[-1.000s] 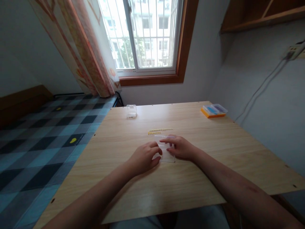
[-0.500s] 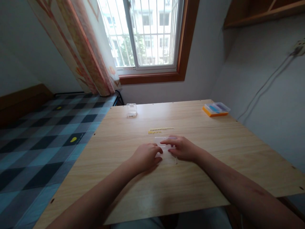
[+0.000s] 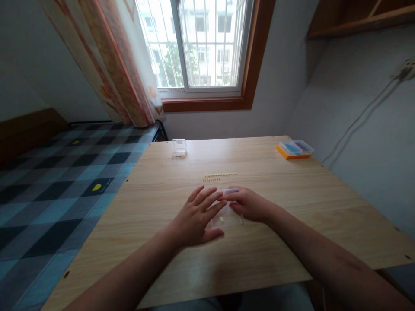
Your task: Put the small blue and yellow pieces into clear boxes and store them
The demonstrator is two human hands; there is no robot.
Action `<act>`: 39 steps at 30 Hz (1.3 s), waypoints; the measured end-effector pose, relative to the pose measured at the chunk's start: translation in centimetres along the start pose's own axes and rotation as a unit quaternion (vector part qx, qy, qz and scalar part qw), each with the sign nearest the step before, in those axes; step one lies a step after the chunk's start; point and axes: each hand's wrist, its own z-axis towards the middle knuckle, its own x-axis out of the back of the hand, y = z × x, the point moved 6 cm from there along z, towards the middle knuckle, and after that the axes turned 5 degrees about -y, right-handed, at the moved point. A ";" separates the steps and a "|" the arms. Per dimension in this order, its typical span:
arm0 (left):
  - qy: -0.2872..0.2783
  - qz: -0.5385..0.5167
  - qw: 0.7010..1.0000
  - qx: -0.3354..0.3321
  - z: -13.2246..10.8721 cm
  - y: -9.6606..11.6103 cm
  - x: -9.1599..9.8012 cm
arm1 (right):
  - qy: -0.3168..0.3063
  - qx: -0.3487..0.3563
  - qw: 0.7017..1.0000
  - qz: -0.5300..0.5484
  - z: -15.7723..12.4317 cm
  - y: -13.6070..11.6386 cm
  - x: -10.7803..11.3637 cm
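Observation:
A clear plastic box (image 3: 231,220) lies on the table in front of me, its lid (image 3: 228,191) at the far side and tilted. My right hand (image 3: 248,204) is closed at the box's right side, with thumb and fingers on the lid's edge. My left hand (image 3: 197,218) is spread over the box's left side, palm down with fingers apart, hiding part of it. Inside the box shows a small pale yellow piece (image 3: 222,219). Just beyond the hands lie two rows of small yellow pieces (image 3: 212,179), too small to name.
The wooden table (image 3: 155,203) carries a small clear open case (image 3: 179,149) at the far left and an orange box with a clear lid (image 3: 294,149) at the far right. A bed with checked cover (image 3: 87,168) adjoins the left. A cable (image 3: 356,116) hangs on the right wall.
My left hand has opened, its fingers spreading from a curled pose over the box's left side. The lid now looks more tilted, and the small yellow piece shows in the box. My right hand barely moved.

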 end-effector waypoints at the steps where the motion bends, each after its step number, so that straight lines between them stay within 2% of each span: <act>1: -0.014 -0.013 1.000 0.009 -0.1 -0.2 -0.4 | 0.002 -0.001 1.000 0.002 0.0 0.0 0.0; 5: -0.054 -0.073 0.995 0.035 -0.2 -0.8 -0.9 | 0.012 -0.005 1.000 0.008 0.1 0.0 0.2; 10: -0.051 -0.110 0.991 0.052 -0.3 -1.5 -0.9 | 0.011 -0.014 1.000 0.000 0.0 -0.1 0.0; 17: -0.056 -0.139 0.986 0.072 -0.2 -2.3 -1.6 | 0.068 -0.025 0.997 0.000 -0.3 0.9 0.2; 22: -0.069 -0.179 0.978 0.079 -0.4 -2.6 -1.8 | 0.069 -0.032 0.996 -0.052 -1.0 0.9 1.2; 26: -0.107 -0.206 0.968 0.096 -0.5 -3.0 -2.3 | 0.124 -0.062 0.987 -0.081 -1.6 1.4 2.9; 31: -0.178 -0.213 0.954 0.111 -0.4 -3.0 -3.2 | 0.178 0.001 0.969 -0.171 -1.4 -0.3 4.1; 34: -0.188 -0.216 0.951 0.115 -0.3 -2.8 -3.4 | 0.138 0.051 0.976 -0.161 -1.0 -2.1 3.3; 39: -0.193 -0.222 0.948 0.121 -0.2 -2.7 -3.4 | -0.015 0.084 0.992 -0.092 -0.4 -4.1 -0.1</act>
